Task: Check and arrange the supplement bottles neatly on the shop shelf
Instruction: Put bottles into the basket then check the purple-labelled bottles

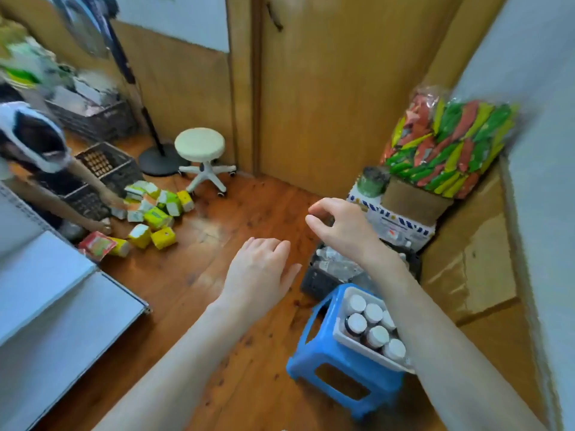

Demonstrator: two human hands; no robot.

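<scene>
Blue plastic forms the low stool [311, 356] nearest the camera, and on it a white tray [367, 353] is set, packed with brown supplement bottles [356, 322] standing upright; 6 white caps are counted, and more may be hidden under the right forearm. The grey metal shelf [62, 306] is seen at the near left, well apart from the tray, with bare wooden floor [193, 275] between them. Nothing is carried by either hand. The left grip [256, 269] is held palm down over the floor, fingers relaxed. The right grip [339, 225], farther out and above a black crate [314, 284] of clear bottles, is half curled with thumb and forefinger apart and nothing seen between them. The step in hand is judged to be the reach for a bottle. It would be done well if 1 bottle were lifted straight up out of the tray so that its neighbours are not tipped, its label and cap were looked over, and it were then stood on the shelf facing outward and in line. Pressure on the tray's near corner, which appears to reach the stool's edge, is best avoided. The shelf's jutting corner is to be cleared on the way across. The middle of the floor is open; the right is closed in by cardboard cartons [466, 259], and the far left is taken up by scattered yellow-green boxes [155, 213] and another person [37, 144]. Beyond, a white round stool [199, 143] and a wooden door [326, 88] are seen.
</scene>
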